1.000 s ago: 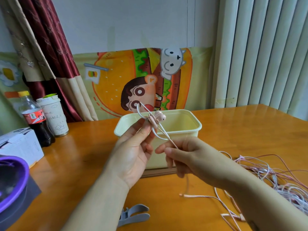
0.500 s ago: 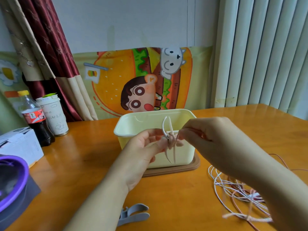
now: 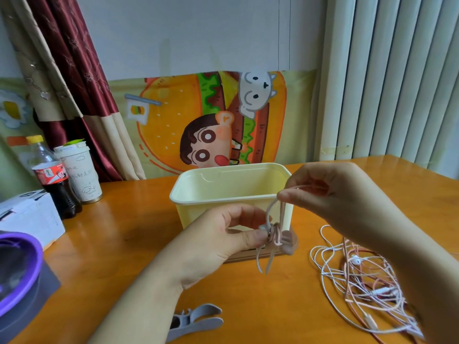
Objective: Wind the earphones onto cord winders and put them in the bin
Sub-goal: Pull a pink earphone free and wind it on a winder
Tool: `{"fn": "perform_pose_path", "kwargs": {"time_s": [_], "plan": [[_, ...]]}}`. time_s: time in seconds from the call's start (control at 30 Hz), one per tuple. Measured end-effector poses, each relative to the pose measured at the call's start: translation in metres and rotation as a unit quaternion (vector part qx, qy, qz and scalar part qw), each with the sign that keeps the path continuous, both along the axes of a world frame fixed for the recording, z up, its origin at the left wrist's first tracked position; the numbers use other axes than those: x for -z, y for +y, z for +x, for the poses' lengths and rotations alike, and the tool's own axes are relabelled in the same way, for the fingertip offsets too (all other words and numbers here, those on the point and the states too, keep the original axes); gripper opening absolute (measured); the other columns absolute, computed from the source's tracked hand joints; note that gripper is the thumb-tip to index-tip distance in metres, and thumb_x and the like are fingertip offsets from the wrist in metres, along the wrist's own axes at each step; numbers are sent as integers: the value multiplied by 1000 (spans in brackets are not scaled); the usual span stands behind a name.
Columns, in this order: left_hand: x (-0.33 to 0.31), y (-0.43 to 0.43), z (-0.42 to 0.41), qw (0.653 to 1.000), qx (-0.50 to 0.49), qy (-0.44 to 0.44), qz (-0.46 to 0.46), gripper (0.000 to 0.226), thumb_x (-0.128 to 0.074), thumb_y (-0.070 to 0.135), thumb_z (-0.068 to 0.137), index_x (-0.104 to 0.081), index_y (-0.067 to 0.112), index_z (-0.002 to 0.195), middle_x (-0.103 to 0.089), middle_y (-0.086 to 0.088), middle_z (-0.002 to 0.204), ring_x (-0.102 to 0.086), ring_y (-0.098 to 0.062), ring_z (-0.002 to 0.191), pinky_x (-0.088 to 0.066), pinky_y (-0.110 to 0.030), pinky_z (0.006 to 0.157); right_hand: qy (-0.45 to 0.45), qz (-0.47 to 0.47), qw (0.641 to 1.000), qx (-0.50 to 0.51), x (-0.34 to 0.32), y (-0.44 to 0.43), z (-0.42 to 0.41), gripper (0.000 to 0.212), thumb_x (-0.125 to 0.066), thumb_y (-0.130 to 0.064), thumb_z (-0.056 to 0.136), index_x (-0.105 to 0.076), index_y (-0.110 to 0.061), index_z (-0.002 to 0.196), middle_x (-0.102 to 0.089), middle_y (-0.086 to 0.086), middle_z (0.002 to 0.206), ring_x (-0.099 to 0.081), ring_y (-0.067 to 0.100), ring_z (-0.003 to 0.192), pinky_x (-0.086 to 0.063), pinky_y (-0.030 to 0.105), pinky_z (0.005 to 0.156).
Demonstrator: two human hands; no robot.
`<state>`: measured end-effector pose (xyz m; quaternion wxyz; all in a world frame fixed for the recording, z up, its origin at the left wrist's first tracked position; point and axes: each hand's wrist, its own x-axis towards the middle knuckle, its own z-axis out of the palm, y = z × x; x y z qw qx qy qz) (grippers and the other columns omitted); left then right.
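Tightly in left grip (image 3: 218, 234) — cord winder (image 3: 272, 235); above, right grip (image 3: 332, 194) tight on cord (image 3: 267, 213).

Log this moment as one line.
left hand: pinches cord winder | right hand: pinches earphone cord above it | bin: open, behind hands | spare winder: on table

The right hand (image 3: 342, 199) has looped more cord (image 3: 270, 207) round the winder (image 3: 287, 240).

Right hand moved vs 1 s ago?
Yes. The right hand rose and shifted right, from in front of the bin's front wall to its right rim.
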<state>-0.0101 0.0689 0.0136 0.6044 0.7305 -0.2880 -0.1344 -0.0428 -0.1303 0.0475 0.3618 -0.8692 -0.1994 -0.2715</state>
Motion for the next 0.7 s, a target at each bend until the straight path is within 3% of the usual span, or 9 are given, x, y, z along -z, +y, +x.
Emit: {"fn": "perform_pose_path", "kwargs": {"time_s": [0.1, 0.27, 0.33, 0.4, 0.47, 0.53, 0.6, 0.67, 0.7], "plan": [[0, 0, 0, 1000, 11, 2, -7, 24, -69, 23, 74, -69, 18, 98, -73, 10, 94, -69, -4, 91, -49, -12, 76, -18, 11, 1000, 3, 1, 3, 1, 25, -60, -56, 66, -63, -32, 70, -60, -16, 62, -48, 8, 53, -37, 17, 48], [1, 4, 4, 998, 34, 35, -45, 28, -74, 24, 75, -73, 21, 103, -73, -8, 111, -67, -24, 110, -52, -29, 93, 64, 139, 985, -79, 2, -1, 5, 31, -64, -48, 67, -66, -17, 70, -69, -3, 67, -64, 4, 64, -49, 16, 63], [0, 5, 3, 995, 62, 46, -64, 31, -79, 24, 74, -73, 18, 103, -73, -8, 109, -67, -26, 109, -52, -34, 97, 165, 218, 948, -161, 5, -5, 7, 33, -71, -49, 66, -68, -16, 67, -66, 6, 63, -63, 13, 63, -52, 23, 65], [-1, 4, 2, 991, 86, 59, -87, 38, -83, 33, 68, -75, 22, 103, -73, -4, 106, -66, -24, 105, -48, -39, 99, 267, 299, 881, -253, 9, -9, 11, 32, -82, -46, 61, -69, -17, 64, -59, 8, 59, -60, 15, 58, -52, 23, 60], [-1, 3, 2, 986, 99, 75, -115, 44, -86, 36, 64, -75, 23, 104, -71, -6, 106, -62, -27, 102, -45, -43, 97, 316, 323, 851, -268, 18, -5, 15, 33, -86, -41, 60, -70, -13, 66, -57, 9, 59, -56, 14, 53, -51, 21, 54], [-1, 0, 3, 978, 88, 104, -161, 41, -85, 28, 61, -77, 20, 100, -72, -7, 101, -67, -19, 90, -53, -29, 82, 330, 333, 853, -231, 28, 10, 18, 25, -81, -31, 69, -68, -9, 69, -56, 6, 59, -50, 11, 49, -45, 18, 47], [-3, -3, 3, 960, 47, 157, -229, 37, -82, 21, 60, -76, 15, 96, -71, -5, 93, -66, -9, 71, -50, -17, 59, 314, 348, 864, -183, 35, 26, 19, 32, -74, -33, 74, -64, -2, 75, -48, 1, 54, -38, 9, 46, -32, 17, 44], [-2, -5, 6, 942, -20, 185, -280, 34, -72, 17, 68, -72, 13, 101, -72, -2, 93, -63, -4, 65, -44, -13, 51, 283, 313, 895, -143, 41, 35, 20, 45, -64, -39, 79, -60, 6, 84, -44, -2, 53, -32, 9, 49, -26, 21, 48], [-1, -5, 8, 935, -45, 190, -296, 35, -68, 16, 71, -70, 14, 106, -73, 1, 98, -63, -2, 66, -42, -12, 51, 270, 268, 916, -124, 42, 37, 20, 39, -60, -35, 87, -63, 4, 87, -45, -5, 53, -33, 9, 50, -26, 21, 49]]}}
